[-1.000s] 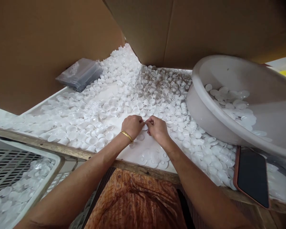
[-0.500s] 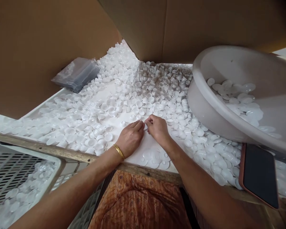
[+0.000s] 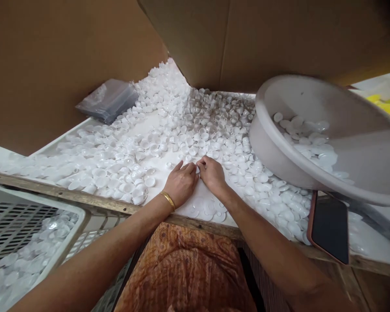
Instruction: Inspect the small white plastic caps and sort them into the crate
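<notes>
My two hands meet at the middle of a white table strewn with small white plastic caps. My left hand, with a gold bangle on its wrist, lies palm down with its fingers stretched toward the right hand. My right hand is closed in a pinch on a small white cap where the fingertips of both hands touch. Several flat white discs lie at the table's front edge just below my hands.
A tilted grey basin with white discs inside stands at the right. A dark phone lies on the wooden edge. A slatted crate holding caps sits lower left. Cardboard walls and a plastic bag stand behind.
My left hand went from a closed pinch to lying flat with fingers stretched out. The right hand kept its pinch. The view shifted slightly.
</notes>
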`<state>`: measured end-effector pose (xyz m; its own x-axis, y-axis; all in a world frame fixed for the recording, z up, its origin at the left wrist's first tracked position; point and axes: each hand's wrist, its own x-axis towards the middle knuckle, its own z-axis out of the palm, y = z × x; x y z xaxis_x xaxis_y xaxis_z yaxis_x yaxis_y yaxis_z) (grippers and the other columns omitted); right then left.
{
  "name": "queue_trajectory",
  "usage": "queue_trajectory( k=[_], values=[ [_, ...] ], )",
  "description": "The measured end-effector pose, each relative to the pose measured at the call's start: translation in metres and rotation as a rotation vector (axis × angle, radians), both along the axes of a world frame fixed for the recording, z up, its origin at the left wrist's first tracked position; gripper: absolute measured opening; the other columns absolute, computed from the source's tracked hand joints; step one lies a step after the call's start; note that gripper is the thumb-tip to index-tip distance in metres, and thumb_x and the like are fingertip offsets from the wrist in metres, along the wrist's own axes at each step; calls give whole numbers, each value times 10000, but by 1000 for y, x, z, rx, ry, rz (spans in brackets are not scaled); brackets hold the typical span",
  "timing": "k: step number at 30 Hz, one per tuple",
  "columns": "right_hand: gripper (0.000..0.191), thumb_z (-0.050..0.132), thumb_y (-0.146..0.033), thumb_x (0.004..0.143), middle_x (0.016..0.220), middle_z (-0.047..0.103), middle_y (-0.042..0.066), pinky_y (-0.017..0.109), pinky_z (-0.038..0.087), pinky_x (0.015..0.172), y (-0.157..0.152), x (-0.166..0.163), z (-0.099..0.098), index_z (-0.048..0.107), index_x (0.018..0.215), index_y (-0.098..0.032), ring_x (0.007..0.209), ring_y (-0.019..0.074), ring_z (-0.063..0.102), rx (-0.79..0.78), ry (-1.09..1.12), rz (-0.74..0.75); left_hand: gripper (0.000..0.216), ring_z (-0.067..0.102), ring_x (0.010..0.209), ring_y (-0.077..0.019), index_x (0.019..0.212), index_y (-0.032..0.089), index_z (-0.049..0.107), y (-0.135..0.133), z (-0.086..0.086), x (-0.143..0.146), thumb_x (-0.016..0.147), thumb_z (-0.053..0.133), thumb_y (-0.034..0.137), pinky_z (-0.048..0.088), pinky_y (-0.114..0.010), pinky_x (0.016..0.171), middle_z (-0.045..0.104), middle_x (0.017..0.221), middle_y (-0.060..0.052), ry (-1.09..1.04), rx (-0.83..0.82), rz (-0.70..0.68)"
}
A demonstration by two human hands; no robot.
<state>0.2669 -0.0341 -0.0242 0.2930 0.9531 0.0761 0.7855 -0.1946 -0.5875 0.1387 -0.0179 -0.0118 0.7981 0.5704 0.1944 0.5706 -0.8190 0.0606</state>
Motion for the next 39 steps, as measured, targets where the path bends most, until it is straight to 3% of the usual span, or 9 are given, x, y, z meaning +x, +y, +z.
queue_trajectory(
  k=[3, 6, 11, 15, 18, 21, 24, 30, 39],
  values=[
    [172, 470, -223, 847, 929, 623, 51, 256, 380, 669, -18, 11, 16, 580, 975, -192, 811, 167, 570, 44, -70, 0, 298, 551, 1014, -212, 1107, 137, 563, -11, 11, -6, 902, 363, 219, 383, -434, 957, 599, 1086, -96, -72, -68, 14],
    [113, 479, -240, 841, 877, 611, 33, 255, 370, 632, -53, 27, 29, 586, 861, -206, 760, 160, 564, 47, -158, -8, 280, 524, 1036, -210, 1101, 159, 574, -30, 22, -14, 891, 400, 225, 429, -373, 889, 570, 1149, -95, -194, -84, 29],
    [44, 536, -219, 805, 796, 609, -4, 246, 399, 631, -93, 34, 24, 579, 795, -215, 702, 139, 566, -75, -119, 142, 206, 565, 827, -225, 848, 151, 636, -65, 25, 3, 785, 587, 341, 477, -343, 706, 609, 834, -84, 59, -263, -39],
    [151, 532, -213, 810, 955, 596, 46, 282, 446, 671, -88, 28, 14, 580, 952, -197, 781, 167, 575, 28, -202, 113, 256, 586, 794, -240, 888, 108, 615, -75, 15, 20, 750, 618, 324, 486, -342, 648, 602, 843, -111, 159, -279, 22],
    [224, 549, -219, 809, 1106, 579, 80, 338, 447, 798, -78, 26, 12, 587, 1029, -197, 978, 218, 530, 124, -283, 212, 196, 583, 718, -195, 810, 133, 609, -74, 13, 8, 850, 479, 274, 472, -310, 614, 590, 767, -83, 118, -222, -46],
    [175, 552, -206, 818, 1049, 620, 76, 352, 436, 831, -72, 24, 12, 611, 982, -187, 982, 220, 520, 112, -274, 306, 265, 553, 658, -139, 817, 156, 596, -60, 17, -18, 910, 357, 226, 455, -262, 595, 577, 743, -49, -45, -171, 1],
    [162, 583, -216, 803, 960, 644, 63, 341, 437, 800, -68, 18, 13, 611, 958, -181, 939, 216, 530, 83, -233, 283, 266, 551, 773, -147, 896, 164, 593, -36, 19, -33, 923, 339, 239, 464, -264, 677, 594, 845, -61, -193, -85, 118],
    [213, 574, -247, 818, 1020, 642, 59, 347, 410, 789, -56, 3, 15, 596, 1027, -208, 961, 219, 527, 111, -209, 291, 192, 534, 813, -203, 902, 131, 579, -16, 10, -26, 894, 396, 188, 477, -345, 718, 588, 871, -83, 67, -4, -50],
    [178, 587, -256, 825, 998, 664, 33, 341, 366, 788, -54, -3, 6, 606, 1000, -231, 943, 199, 542, 152, -224, 340, 226, 550, 1024, -204, 1056, 120, 548, -24, 5, -39, 889, 400, 156, 509, -343, 848, 573, 1099, -131, -39, -69, -85]
  ],
)
